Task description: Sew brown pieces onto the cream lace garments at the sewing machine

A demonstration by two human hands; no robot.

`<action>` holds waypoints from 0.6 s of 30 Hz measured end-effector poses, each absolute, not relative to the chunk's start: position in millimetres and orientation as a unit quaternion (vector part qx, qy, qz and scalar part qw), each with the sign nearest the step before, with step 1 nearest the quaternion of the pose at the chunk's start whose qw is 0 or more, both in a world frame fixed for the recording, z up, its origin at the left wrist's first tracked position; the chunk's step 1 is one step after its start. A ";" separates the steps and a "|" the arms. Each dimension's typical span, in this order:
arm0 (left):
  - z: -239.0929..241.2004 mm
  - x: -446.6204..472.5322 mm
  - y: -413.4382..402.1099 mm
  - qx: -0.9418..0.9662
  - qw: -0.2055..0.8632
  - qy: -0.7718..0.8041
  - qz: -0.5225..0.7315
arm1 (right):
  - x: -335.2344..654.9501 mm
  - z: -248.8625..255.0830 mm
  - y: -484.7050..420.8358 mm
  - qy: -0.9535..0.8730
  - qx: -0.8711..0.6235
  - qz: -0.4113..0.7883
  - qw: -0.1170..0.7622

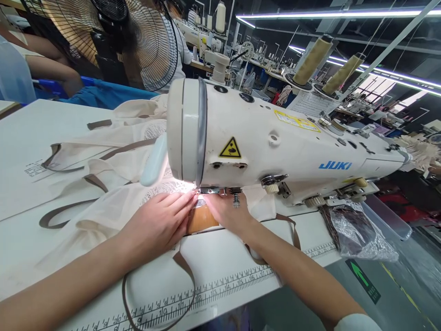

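Under the head of a white sewing machine [241, 133], both my hands meet at the lit needle area. My left hand [160, 218] presses its fingers together on cream fabric [113, 207] with lace, just left of the needle. Close to the presser foot, my right hand [229, 211] has its fingertips on the work; the machine head partly hides its fingers, so its grip is unclear. Below the hands shows an orange-brown plate [202, 219]. A thin brown strap [182, 264] hangs from the work toward the table's front edge. More brown straps lie among the cream fabric on the left.
The white table [220, 262] has a printed ruler along its front edge. A plastic bag with dark material [360, 230] sits at the right. Behind stand a large fan [113, 41], thread cones [313, 59] and other sewing stations. A person sits at the upper left.
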State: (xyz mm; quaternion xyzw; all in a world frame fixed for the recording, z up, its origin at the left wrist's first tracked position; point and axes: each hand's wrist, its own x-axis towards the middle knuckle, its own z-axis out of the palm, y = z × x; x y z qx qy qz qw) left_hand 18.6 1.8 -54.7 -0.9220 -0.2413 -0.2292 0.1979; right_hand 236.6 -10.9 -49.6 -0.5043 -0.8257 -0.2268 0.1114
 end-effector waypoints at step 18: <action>-56.5 8.5 12.6 -0.946 0.159 -0.229 -0.164 | 248.6 -42.4 -12.0 -0.871 -0.395 -0.274 0.098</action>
